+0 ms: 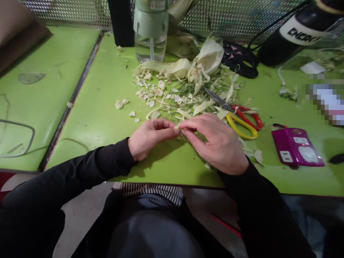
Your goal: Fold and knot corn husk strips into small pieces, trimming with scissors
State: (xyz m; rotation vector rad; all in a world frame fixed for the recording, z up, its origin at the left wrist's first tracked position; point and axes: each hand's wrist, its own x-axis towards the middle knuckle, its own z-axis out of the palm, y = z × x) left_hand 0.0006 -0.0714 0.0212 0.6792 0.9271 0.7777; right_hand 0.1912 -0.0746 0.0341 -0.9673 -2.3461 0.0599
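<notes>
Above the green table's near part, my left hand (149, 138) pinches a small pale piece (176, 127), perhaps dried corn husk, between thumb and fingertips. From the other side my right hand (215, 143) closes its thumb and forefinger on the same piece; the fingertips of both hands almost meet. Fingers hide most of it, so its shape cannot be made out. Just beyond lie cut husk strips and pale scraps (172, 96). Scissors (229, 107) with one red and one yellow handle rest on the scraps, right of my right hand.
Whole dried corn husks (206, 61) lie at the back, beside a water bottle (150, 32). A dark bottle (292, 34) leans at the back right. Nearer on the right sits a purple socket box (298, 147). A seam (72, 96) splits the green table (88, 136) on the left.
</notes>
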